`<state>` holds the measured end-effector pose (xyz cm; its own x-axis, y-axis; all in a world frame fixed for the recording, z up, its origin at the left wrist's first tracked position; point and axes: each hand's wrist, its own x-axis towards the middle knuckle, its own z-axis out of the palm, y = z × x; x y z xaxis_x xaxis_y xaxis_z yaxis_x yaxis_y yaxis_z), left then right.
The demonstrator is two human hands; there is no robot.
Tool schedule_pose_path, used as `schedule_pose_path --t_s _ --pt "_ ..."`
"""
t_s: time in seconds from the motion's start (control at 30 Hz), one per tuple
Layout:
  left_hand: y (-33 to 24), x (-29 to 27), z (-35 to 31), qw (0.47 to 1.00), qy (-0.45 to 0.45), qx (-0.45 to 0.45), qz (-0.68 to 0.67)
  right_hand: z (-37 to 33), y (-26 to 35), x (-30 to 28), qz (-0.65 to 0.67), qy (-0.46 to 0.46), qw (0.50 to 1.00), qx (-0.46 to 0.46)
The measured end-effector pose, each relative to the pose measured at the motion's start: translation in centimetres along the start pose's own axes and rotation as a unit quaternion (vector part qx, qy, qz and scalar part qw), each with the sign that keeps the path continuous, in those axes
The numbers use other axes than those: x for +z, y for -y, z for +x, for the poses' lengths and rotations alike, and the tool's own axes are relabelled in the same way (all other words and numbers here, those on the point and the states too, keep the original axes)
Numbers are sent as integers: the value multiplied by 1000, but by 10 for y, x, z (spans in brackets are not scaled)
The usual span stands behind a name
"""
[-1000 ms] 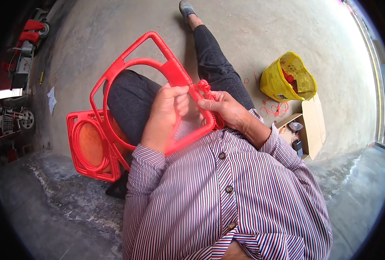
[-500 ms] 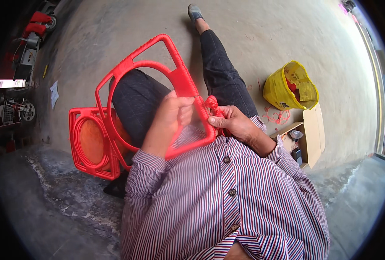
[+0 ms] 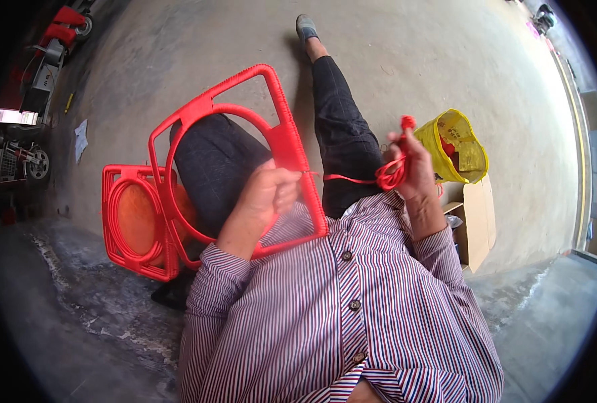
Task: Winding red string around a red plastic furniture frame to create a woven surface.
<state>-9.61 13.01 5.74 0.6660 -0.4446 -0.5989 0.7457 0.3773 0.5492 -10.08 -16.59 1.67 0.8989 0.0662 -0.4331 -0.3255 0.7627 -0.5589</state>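
Two hands work: left hand (image 3: 266, 195) pinches red frame (image 3: 244, 154) at its right bar, right hand (image 3: 412, 164) clenches red cord (image 3: 352, 178) stretched taut rightward from it.

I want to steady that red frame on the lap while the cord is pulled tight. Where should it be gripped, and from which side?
Probably the straight right bar of the red frame, from the body side, where the left hand grips. The red cord leaves that bar toward the right hand, so holding beside it resists the pull; the inner ring curves and lies over the thigh.
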Motion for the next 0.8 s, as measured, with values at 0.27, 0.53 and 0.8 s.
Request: schedule_pose_path --t_s 0.27,0.53,0.8 --pt "10 13 3 998 38 -42 1 30 58 -128 132 -155 955 -215" --pt "9 1 6 999 32 10 34 2 20 15 62 89 993 -55" --pt "26 -1 7 884 -155 381 222 -18 -17 61 83 226 968 70"
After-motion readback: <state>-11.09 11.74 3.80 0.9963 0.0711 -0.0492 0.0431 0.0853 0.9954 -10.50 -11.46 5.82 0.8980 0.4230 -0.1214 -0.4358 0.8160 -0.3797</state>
